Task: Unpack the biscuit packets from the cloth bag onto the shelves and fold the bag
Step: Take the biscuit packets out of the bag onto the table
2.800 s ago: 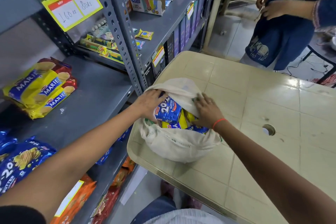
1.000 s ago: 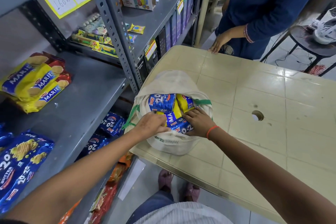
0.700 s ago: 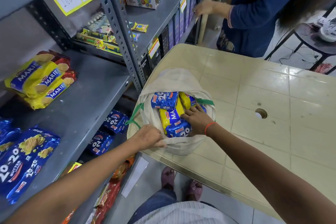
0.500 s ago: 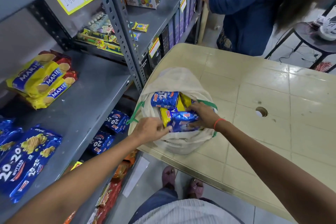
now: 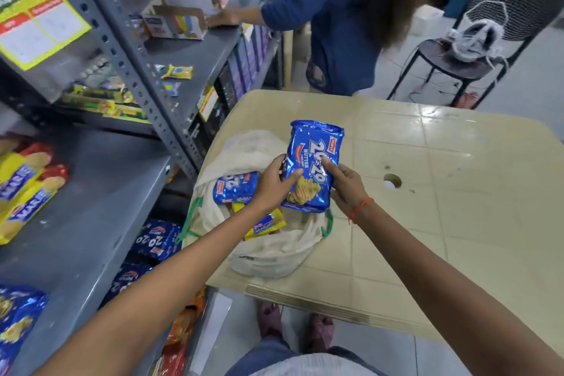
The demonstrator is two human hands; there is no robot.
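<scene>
A blue 20-20 butter biscuit packet (image 5: 314, 159) is held upright above the cream cloth bag (image 5: 268, 253), which lies open on the beige table's (image 5: 442, 192) near left corner. My left hand (image 5: 271, 186) grips the packet's left edge and my right hand (image 5: 345, 183) grips its right edge. Inside the bag lie another blue 20-20 packet (image 5: 235, 188) and a yellow Marie packet (image 5: 265, 224).
The grey shelf (image 5: 91, 207) on my left holds yellow Marie packets (image 5: 21, 189) and blue 20-20 packets (image 5: 15, 314); more blue packets (image 5: 157, 239) sit on the shelf below. A person in blue (image 5: 345, 18) reaches into the far rack. A black chair (image 5: 488, 40) stands at the back right.
Both hands have lifted a blue 20-20 packet out of the bag and now hold it upright above the opening. The person in blue has reached over to the far shelf.
</scene>
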